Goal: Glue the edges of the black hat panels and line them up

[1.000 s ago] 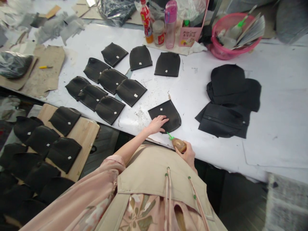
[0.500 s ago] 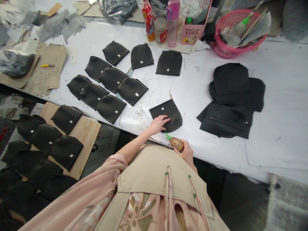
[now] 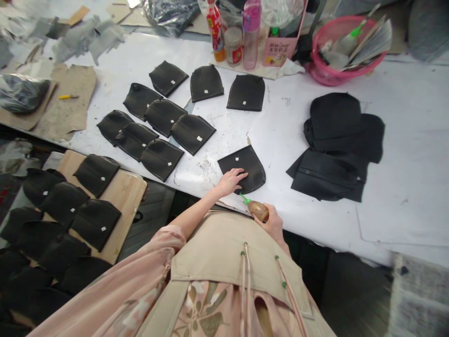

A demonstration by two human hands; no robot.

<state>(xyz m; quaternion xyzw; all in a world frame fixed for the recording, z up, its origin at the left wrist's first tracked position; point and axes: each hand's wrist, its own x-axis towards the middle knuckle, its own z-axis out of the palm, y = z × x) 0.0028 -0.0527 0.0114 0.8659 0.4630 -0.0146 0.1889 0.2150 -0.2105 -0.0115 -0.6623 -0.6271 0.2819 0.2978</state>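
A black fabric piece (image 3: pixel 255 164) with one curved edge and a small white tag lies on the white-covered table near its front edge. My left hand (image 3: pixel 231 181) rests flat on it, fingers spread. In my right hand (image 3: pixel 273 222) is a squeeze glue bottle (image 3: pixel 257 209), brownish, with a green nozzle. The nozzle tip is at the piece's lower edge, just below my left hand; whether it touches cannot be made out. Similar tagged black pieces (image 3: pixel 162 159) lie in rows to the left and behind.
On the right lies a pile of black pieces (image 3: pixel 333 140). Behind it stands a pink basin (image 3: pixel 315 65) with another bottle. A red-labelled drink bottle (image 3: pixel 215 32), glass jar (image 3: pixel 233 44) and purple bottle (image 3: pixel 251 37) line the back. More black pieces cover a wooden board (image 3: pixel 131 196) at lower left.
Both hands and the glue bottle hold almost the same place. The view has shifted very slightly; nothing has been picked up or let go.
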